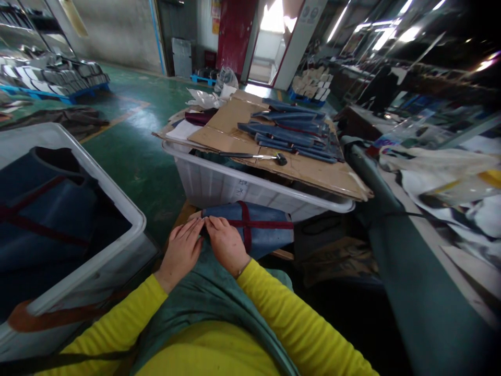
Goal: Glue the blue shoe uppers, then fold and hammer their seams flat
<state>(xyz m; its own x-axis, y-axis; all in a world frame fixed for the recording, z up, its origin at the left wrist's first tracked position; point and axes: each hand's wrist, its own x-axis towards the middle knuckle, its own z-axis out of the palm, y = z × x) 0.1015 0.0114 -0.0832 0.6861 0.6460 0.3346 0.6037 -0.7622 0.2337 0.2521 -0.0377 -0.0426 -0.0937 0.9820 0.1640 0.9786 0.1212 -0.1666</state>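
Note:
A blue piece with crossed dark red strips (270, 225) lies in front of my body, above the green apron (213, 284). At its left end, my left hand (185, 248) has its fingers pressed together on the edge. Close beside it, my right hand (227, 243) bends its fingers over the same edge, the fingertips of both hands nearly meeting. Both hands hold the blue piece at this end.
Ahead, a white bin (235, 185) carries cardboard (223, 130) with stacked blue pieces (293, 130) and a black-tipped tool (279, 159). Another white bin (135, 222) with blue pieces (39, 209) stands at left. A cluttered bench (415, 245) runs along the right.

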